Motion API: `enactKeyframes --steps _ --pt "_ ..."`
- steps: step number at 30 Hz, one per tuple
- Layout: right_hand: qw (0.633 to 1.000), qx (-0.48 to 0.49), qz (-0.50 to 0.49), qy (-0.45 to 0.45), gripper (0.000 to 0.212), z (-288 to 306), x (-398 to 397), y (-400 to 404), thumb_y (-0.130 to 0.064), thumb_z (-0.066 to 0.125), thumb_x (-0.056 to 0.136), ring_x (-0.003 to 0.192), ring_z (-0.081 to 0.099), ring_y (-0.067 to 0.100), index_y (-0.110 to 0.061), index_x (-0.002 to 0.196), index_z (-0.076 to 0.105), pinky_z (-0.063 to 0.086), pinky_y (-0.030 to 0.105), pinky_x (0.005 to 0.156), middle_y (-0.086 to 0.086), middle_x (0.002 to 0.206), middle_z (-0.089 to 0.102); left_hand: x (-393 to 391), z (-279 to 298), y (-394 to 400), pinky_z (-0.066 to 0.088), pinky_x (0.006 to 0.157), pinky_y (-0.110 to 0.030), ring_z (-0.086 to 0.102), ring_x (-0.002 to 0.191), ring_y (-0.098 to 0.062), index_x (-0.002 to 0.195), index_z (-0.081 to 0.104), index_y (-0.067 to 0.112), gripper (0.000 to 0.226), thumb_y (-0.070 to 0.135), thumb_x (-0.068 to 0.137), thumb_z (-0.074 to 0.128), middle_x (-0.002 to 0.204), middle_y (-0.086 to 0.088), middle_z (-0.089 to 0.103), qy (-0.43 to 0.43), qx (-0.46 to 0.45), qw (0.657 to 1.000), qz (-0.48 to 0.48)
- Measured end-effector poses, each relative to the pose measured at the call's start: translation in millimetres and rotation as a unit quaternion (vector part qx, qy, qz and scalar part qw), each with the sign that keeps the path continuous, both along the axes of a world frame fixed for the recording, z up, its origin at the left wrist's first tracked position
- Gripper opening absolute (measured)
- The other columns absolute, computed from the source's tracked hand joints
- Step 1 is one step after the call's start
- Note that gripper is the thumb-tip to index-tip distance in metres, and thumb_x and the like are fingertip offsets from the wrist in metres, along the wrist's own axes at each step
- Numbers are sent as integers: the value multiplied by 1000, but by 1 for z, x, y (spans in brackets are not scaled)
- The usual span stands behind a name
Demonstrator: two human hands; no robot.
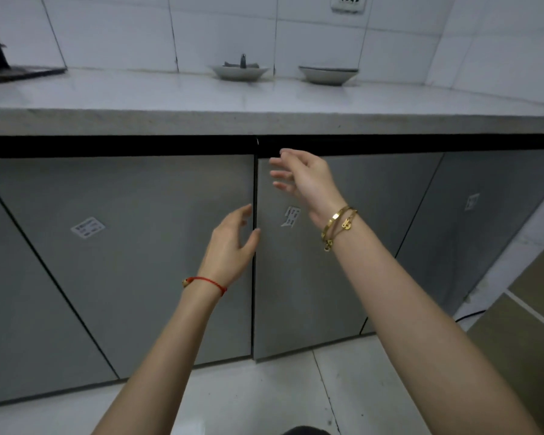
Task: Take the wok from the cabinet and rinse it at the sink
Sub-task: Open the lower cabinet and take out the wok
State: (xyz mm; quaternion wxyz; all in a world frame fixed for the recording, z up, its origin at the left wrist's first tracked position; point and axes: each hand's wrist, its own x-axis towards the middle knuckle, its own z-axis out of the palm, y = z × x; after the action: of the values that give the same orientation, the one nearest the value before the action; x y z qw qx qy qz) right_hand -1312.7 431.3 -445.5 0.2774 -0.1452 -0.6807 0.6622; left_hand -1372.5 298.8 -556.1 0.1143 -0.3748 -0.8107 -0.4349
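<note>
Grey metal cabinet doors run under the counter, all closed. My left hand point(233, 243) hovers with relaxed fingers at the right edge of the middle-left door point(123, 262), holding nothing. My right hand point(302, 177) is raised with fingers spread near the top left corner of the middle-right door point(296, 293), just below the black strip under the counter edge; whether it touches the door I cannot tell. No wok and no sink are in view.
The pale stone counter point(264, 102) carries two shallow bowls point(239, 72) point(327, 75) by the tiled wall and a dark stove point(19, 73) at the far left. A wall socket point(347, 3) sits above. A cable lies on the floor at the right.
</note>
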Motion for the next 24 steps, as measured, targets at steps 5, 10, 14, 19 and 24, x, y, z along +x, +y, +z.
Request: enactKeyframes --steps 5,10,14,19,24 --pt "998 -64 18 15 12 10 -14 -1 -13 49 98 89 64 20 -12 91 59 55 34 84 15 114 67 -7 -4 17 39 97 -20 54 119 -14 141 43 12 52 25 93 57 136 -2 55 -22 18 1000 -3" --pt "984 -164 49 45 18 12 -15 -3 -9 52 96 81 67 17 1 110 58 56 29 81 14 108 70 -10 -7 20 42 101 -27 52 121 -15 144 39 13 56 26 93 57 137 -3 51 -39 30 999 -7" --pt "981 -181 50 42 24 14 -6 -7 -8 54 95 75 65 11 5 114 61 55 22 70 11 104 71 -7 -5 19 42 105 -33 50 125 -17 145 37 12 55 27 95 55 138 -5 50 -56 19 998 -21" --pt "987 -156 31 21 24 17 17 -15 -11 59 93 66 58 6 5 110 65 51 20 66 5 96 72 8 -3 13 39 92 -19 55 120 -19 136 43 7 40 21 98 49 129 -6 59 -98 24 993 -63" --pt "991 -136 7 11 22 19 53 -25 -15 66 88 69 59 7 3 100 68 53 20 69 3 89 71 34 -2 6 37 73 -16 59 97 -16 116 45 7 23 21 99 48 109 -4 64 -104 27 990 -86"
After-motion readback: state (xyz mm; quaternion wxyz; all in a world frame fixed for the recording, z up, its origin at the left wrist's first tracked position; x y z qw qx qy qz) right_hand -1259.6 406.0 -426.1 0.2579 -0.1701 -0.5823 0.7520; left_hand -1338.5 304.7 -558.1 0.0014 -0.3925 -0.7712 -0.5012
